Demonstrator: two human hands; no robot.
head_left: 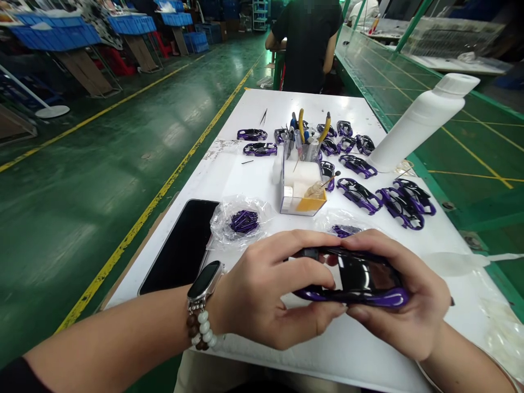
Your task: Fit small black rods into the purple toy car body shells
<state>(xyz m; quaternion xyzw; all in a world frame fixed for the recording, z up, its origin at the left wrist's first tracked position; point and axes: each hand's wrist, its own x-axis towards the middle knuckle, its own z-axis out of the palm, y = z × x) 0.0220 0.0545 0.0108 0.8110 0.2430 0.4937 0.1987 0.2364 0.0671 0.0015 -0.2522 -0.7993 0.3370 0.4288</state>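
Observation:
A glossy black and purple toy car body (364, 278) is held between my two hands above the near part of the white table. My left hand (274, 289) grips its left end, with the index finger laid on the windscreen area and the thumb under the purple edge. Around the right end, the fingers and thumb of my right hand (409, 289) are closed. Just beyond the hands lie a plastic bag with thin purple parts (244, 221) and a second bag of purple parts (346, 230), partly hidden by my hands.
More car bodies (359, 195) lie across the right and far table (245, 180). A clear organizer box (303, 204) holds pliers and tools. A white bottle (421, 123) stands at right, a dark tablet (180, 245) at left. Tweezers (263, 117) lie farther off. A person (309, 43) sits beyond.

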